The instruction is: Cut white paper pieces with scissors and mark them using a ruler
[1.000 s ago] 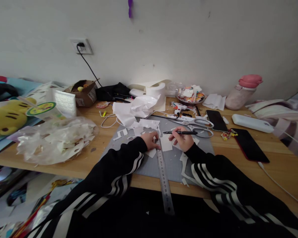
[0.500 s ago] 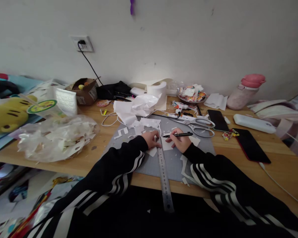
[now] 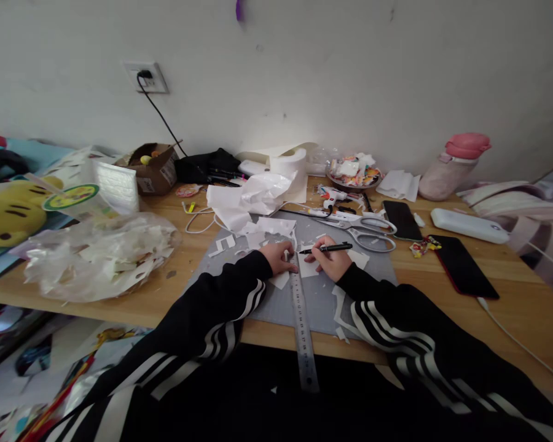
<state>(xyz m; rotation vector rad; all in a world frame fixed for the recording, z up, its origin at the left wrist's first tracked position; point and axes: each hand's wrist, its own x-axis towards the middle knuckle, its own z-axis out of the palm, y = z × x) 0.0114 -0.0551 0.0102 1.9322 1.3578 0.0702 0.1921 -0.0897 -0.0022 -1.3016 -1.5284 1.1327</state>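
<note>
A long steel ruler (image 3: 301, 319) lies lengthwise over the grey cutting mat (image 3: 267, 307), its near end jutting past the table edge. My left hand (image 3: 279, 257) is closed at the ruler's far end, fingers pressing it down over white paper. In my right hand (image 3: 333, 261) a black pen (image 3: 329, 247) is pinched, its tip pointing left, close to the ruler's edge. Beneath the pen is a piece of white paper (image 3: 308, 269), partly covered by the hand. Whether the tip touches the paper I cannot tell. Cut paper scraps (image 3: 338, 307) lie around both hands.
Large scissors (image 3: 371, 232) and a glue gun (image 3: 332, 196) lie beyond my right hand. Two phones (image 3: 464, 267), a white power bank (image 3: 470, 226) and a pink-lidded bottle (image 3: 451, 169) are at right. A plastic bag of scraps (image 3: 101, 258) and a lidded cup (image 3: 74, 199) stand left.
The whole scene has shifted slightly left and up in the view. Both hands keep nearly the same places, with the pen still beside the ruler.
</note>
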